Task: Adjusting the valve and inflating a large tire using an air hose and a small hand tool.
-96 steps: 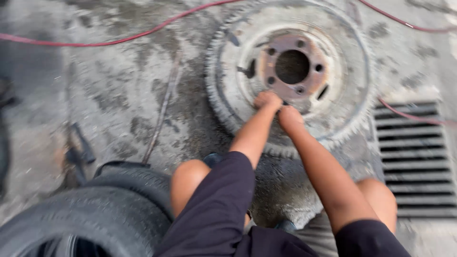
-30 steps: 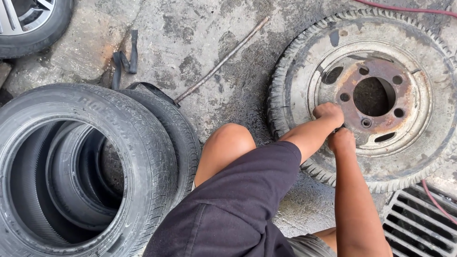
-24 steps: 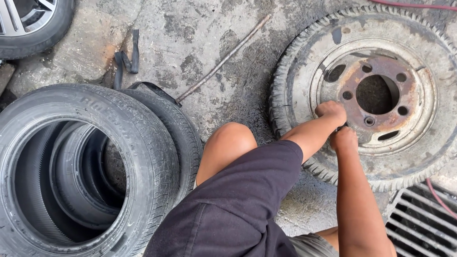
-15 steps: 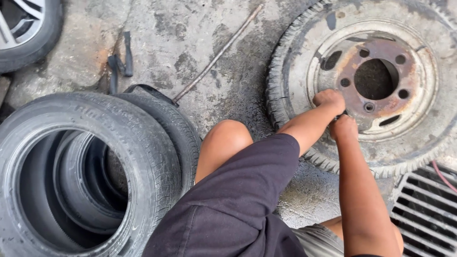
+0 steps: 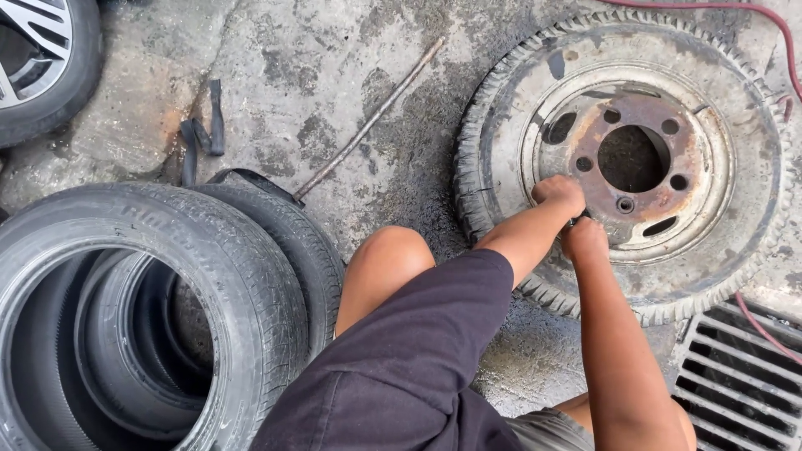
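A worn tyre on a dirty steel wheel (image 5: 756, 159) with a rusty hub (image 5: 693, 150) lies flat on wet concrete at the upper right. Both my hands are at the near-left inner edge of the rim. My left hand (image 5: 558, 192) is curled into a fist against the rim. Just below it, my right hand (image 5: 585, 240) is also closed, and the two hands touch each other. Whatever small thing sits between them is hidden by the fingers. My bare left knee (image 5: 384, 259) and dark shorts (image 5: 401, 367) fill the lower middle.
Stacked bare tyres (image 5: 167, 250) stand at the lower left, and an alloy wheel (image 5: 42, 58) is at the top left. A thin metal rod (image 5: 372, 117) and dark hand tools (image 5: 200, 138) lie on the concrete. A red hose (image 5: 752, 12) runs past the wheel. A drain grate (image 5: 743, 376) is at the lower right.
Both hands have stayed closed at the same spot on the rim. My head has turned left, bringing the stacked tyres into view, and the wheel has slid towards the upper right.
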